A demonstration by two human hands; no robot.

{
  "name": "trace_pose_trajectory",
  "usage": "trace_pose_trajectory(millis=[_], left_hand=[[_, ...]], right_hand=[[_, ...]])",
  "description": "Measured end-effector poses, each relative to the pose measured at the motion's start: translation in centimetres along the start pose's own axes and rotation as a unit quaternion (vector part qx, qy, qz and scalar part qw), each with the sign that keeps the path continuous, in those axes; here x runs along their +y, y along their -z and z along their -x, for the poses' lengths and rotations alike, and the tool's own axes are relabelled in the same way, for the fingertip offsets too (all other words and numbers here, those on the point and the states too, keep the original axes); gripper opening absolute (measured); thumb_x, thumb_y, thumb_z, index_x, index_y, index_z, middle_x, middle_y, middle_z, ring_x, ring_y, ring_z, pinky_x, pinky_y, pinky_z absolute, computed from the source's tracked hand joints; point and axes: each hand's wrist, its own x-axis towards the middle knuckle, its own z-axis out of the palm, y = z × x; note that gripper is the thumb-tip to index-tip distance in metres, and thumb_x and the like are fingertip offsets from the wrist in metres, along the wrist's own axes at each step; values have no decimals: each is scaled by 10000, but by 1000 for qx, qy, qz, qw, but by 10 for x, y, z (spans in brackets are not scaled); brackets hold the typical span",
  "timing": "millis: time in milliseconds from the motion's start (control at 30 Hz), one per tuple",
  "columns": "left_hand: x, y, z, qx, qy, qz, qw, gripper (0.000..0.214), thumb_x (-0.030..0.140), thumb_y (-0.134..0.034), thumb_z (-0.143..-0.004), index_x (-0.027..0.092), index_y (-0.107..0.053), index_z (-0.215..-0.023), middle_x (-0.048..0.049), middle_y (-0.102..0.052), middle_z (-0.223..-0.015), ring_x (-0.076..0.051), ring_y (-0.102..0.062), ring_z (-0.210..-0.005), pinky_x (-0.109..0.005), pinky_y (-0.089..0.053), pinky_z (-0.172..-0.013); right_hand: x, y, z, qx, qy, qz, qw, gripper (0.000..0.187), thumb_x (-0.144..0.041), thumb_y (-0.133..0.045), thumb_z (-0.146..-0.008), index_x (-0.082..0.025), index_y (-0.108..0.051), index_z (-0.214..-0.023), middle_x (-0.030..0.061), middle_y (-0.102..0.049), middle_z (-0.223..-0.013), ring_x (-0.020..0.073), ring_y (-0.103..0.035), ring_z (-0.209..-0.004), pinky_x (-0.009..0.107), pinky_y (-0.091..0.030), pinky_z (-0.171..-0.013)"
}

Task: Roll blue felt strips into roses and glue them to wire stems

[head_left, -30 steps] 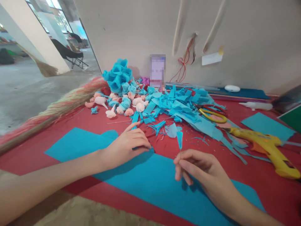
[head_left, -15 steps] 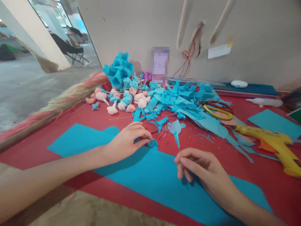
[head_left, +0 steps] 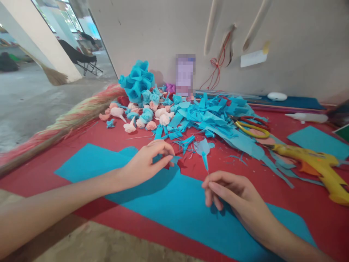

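Between thumb and fingers, my left hand point(head_left: 155, 160) pinches a small blue paper piece point(head_left: 176, 159) just above the large blue paper sheet point(head_left: 163, 200). My fingers hide part of that piece. My right hand point(head_left: 231, 193) is closed on the lower end of a thin stem, which carries a paper flower point(head_left: 204, 149) with pale blue petals and a narrow blue base. The flower points up and away from me, over the red tabletop point(head_left: 109, 211). Behind both hands lie a heap of blue paper scraps point(head_left: 215, 116) and several small pink, white and blue paper roses point(head_left: 147, 115).
Right of the scraps lie yellow-and-red-handled scissors point(head_left: 252, 131) and a yellow glue gun point(head_left: 313, 163). A white bottle point(head_left: 307, 117) rests farther back. A bunch of blue paper flowers point(head_left: 137, 82) stands by the wall. Along the left edge lies a bundle of pink and pale green strands point(head_left: 65, 112).
My left hand has lifted the small blue paper piece off the sheet and drawn slightly left with it. My right hand and the flower stay almost still.
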Motion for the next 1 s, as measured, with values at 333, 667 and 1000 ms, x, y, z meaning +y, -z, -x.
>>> trace_pose_trajectory(millis=[333, 667, 1000], left_hand=[[53, -3, -12, 23, -10, 168, 985, 105, 187, -603, -741, 190, -547, -830, 17, -642, -816, -117, -637, -745, -185, -524, -618], [87, -1, -32, 28, -94, 120, 988, 162, 212, -690, -687, 203, -562, -786, 54, -653, -778, -118, -648, -720, -252, -525, -755], [87, 0, -39, -19, -171, 177, 969, 251, 145, -620, -754, 207, -587, -995, -14, -601, -1123, -168, -547, -1060, -300, -470, -932]], right_hand=[[-40, 1, 2, 91, 170, 156, 969, 188, -138, -601, -726, -289, -708, -693, 12, -617, -713, 144, -589, -749, 127, -483, -528], [-56, 12, 13, 115, 124, 257, 951, 171, -421, -625, -758, -277, -707, -801, 64, -594, -677, 213, -587, -613, 257, -487, -441], [-58, 16, 21, 155, 234, 321, 904, 156, -237, -563, -811, -344, -662, -866, 2, -637, -779, 187, -608, -620, 237, -506, -464]])
